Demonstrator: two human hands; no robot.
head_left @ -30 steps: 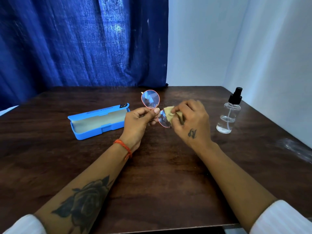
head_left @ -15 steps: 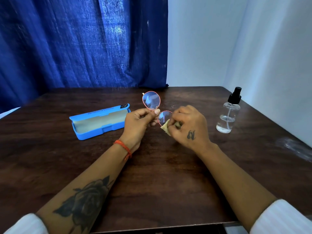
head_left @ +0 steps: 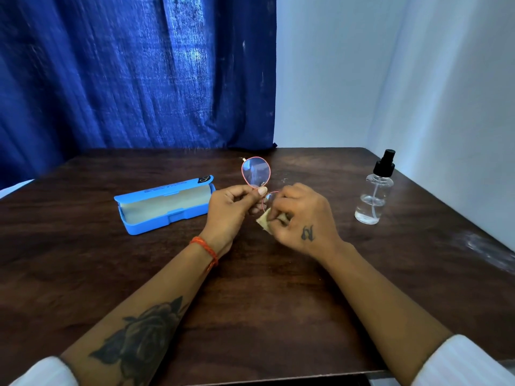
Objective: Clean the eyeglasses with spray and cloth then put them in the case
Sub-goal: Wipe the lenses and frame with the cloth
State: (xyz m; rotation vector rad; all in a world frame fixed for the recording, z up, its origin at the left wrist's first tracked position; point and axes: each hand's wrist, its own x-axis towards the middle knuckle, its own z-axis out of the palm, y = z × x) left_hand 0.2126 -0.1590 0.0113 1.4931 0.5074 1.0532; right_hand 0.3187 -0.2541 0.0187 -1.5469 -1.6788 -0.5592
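Head view:
Left hand (head_left: 230, 208): our fingers pinch the eyeglasses (head_left: 255, 172) at the bridge, above the bench (head_left: 264, 302).
Right hand (head_left: 302, 215): our fingers pinch the cloth (head_left: 264, 220) against the lower lens.
Case (head_left: 164, 204): open, left of our hands.
Spray bottle (head_left: 374, 190): upright, at right.

Cool, bluish light fills the scene, moderately bright, strongest on the white wall (head_left: 390, 79) at the right. The blue curtain (head_left: 125, 73) glows in a patch near its middle, as if lit from behind, and its left part is smeared and soft. The dark counter (head_left: 264, 302) shows a pale sheen at its right edge and only faint, soft shadows. The wide lens bends the counter's edges outward. The white sleeves (head_left: 459, 363) at the bottom corners look blurred
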